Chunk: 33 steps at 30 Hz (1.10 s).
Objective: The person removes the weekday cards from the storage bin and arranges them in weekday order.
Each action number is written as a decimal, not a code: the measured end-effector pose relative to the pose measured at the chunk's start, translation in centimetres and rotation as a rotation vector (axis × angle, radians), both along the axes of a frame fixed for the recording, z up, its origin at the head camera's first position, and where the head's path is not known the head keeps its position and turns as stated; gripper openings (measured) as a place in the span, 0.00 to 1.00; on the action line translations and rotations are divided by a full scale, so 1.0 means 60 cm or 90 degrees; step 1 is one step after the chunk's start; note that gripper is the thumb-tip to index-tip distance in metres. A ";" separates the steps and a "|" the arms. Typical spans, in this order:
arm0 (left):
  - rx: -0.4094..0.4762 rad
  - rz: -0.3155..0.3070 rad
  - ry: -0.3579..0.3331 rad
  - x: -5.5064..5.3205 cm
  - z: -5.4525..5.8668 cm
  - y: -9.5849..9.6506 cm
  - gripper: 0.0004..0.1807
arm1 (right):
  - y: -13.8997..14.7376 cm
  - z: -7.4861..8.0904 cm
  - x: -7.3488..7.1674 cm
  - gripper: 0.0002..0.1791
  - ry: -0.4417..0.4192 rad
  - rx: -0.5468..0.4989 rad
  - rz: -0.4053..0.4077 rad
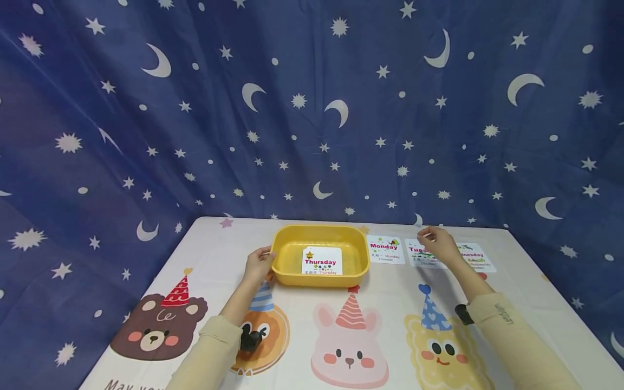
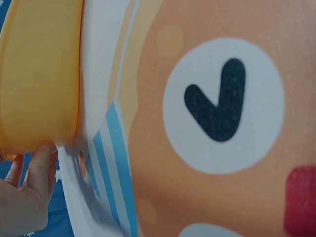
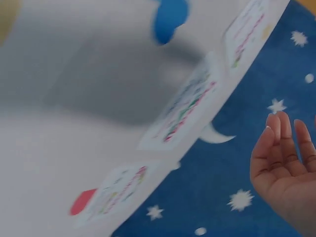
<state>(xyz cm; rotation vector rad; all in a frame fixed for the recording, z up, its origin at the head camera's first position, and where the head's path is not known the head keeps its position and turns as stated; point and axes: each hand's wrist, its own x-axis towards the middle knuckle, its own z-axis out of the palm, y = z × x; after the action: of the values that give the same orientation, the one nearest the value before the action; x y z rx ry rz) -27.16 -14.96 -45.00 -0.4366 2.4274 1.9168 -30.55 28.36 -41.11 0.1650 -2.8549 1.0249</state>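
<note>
A yellow plastic tray (image 1: 319, 280) stands at the back middle of the table, with a Thursday card (image 1: 322, 261) lying in it. At its left end, my left hand (image 1: 258, 265) grips the rim; the left wrist view shows fingers (image 2: 38, 170) against the tray's end wall (image 2: 42, 74). My right hand (image 1: 441, 246) hovers over the Tuesday card (image 1: 423, 260), partly hiding it. In the right wrist view its fingers (image 3: 286, 140) are loosely bent with nothing between them. A Monday card (image 1: 385, 250) lies left of that card, a Wednesday card (image 1: 480, 260) right of it.
The tablecloth (image 1: 297, 341) carries printed cartoon animals in party hats. A dark blue curtain (image 1: 292, 108) with moons and stars hangs directly behind the table's back edge and along the left side.
</note>
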 end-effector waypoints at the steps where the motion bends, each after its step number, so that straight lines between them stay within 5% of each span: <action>1: 0.000 -0.002 -0.001 -0.001 0.000 0.000 0.21 | -0.007 0.004 -0.001 0.15 -0.005 -0.004 0.009; 14: 0.019 -0.014 -0.002 0.001 -0.005 -0.003 0.22 | -0.094 0.053 -0.024 0.19 -0.110 -0.093 0.137; 33: 0.011 -0.015 0.022 0.006 0.000 -0.005 0.22 | -0.209 0.092 -0.077 0.16 -0.167 -0.037 0.263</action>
<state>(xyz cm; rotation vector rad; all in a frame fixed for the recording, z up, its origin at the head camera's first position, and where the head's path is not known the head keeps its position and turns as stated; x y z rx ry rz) -26.79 -15.28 -45.02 -0.3758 2.4234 1.9500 -35.17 15.82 -35.57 0.6891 -3.0951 1.2831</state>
